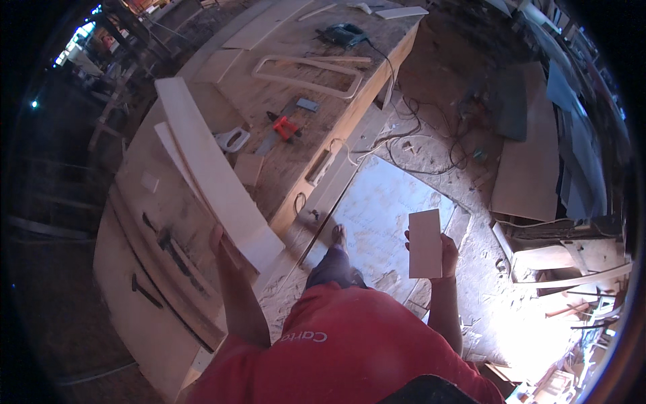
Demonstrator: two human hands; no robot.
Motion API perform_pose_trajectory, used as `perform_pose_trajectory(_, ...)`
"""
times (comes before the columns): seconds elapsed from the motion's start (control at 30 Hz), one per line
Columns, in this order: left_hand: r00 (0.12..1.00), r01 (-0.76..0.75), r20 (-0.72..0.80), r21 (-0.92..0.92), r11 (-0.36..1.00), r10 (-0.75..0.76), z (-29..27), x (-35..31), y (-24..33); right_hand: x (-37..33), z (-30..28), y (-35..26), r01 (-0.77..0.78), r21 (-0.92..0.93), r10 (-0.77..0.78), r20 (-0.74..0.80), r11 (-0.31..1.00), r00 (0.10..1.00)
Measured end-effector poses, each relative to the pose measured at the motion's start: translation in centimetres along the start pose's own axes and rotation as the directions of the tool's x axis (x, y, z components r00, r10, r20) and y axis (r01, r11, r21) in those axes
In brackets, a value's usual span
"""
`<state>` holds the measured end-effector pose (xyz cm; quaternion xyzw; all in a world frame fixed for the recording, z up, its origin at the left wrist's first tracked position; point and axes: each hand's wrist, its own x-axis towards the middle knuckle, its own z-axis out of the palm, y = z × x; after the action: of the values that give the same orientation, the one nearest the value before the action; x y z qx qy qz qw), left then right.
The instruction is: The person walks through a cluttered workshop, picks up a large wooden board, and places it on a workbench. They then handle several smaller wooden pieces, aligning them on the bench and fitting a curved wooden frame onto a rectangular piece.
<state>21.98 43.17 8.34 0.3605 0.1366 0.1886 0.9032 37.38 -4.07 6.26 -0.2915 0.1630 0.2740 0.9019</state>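
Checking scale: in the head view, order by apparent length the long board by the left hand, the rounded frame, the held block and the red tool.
1. Long board
2. Rounded frame
3. Held block
4. Red tool

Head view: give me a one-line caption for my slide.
Beside a cluttered workbench, the right hand holds a pale rectangular block while the left hand is at a long pale board.

From mid-view, a workbench (321, 135) is stretched between eight and twelve o'clock. On it, a power tool (343, 35) and a frame (303, 85) are placed at twelve, a handsaw (234, 140) at ten, a hammer (176, 257) at eight. A plank (212, 161) is held over it toward ten; a block (424, 246) is held at four. Sheets (528, 158) are ranged between two and three.
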Motion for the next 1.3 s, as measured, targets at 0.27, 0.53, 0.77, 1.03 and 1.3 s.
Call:
perform_pose_trajectory(0.27, 0.997, -0.033, 0.076, 0.07, 0.997, 0.028, -0.6, 19.8, -2.9, 7.7, -7.1, -8.1, 0.122, -0.231, -0.176, -0.234, 0.965, 0.956)
perform_pose_trajectory(0.53, 0.999, 0.025, -0.048, 0.187, 0.982, -0.016, 6.3, 36.3, -2.2, 12.5, -11.6, -11.2, 0.123, -0.062, -0.138, -0.494, 0.99, 0.858)
perform_pose_trajectory(0.77, 0.979, -0.065, -0.179, 0.171, 0.983, 0.096, 10.1, 40.7, -4.4, 27.5, -9.1, -17.2, -0.159, -0.35, -0.031, -0.48, 0.923, 0.877)
perform_pose_trajectory(1.03, 0.881, -0.096, -0.452, 0.111, 0.989, 0.136, 14.2, 39.5, -8.1, 50.5, -3.3, -30.9, -0.278, -0.51, 0.115, -0.328, 0.814, 0.938)
perform_pose_trajectory(1.3, 0.697, -0.107, -0.68, 0.216, 0.971, 0.228, 19.1, 35.3, -11.9, 67.1, 7.6, -37.0, -0.256, -0.76, 0.111, -0.238, 0.598, 0.965)
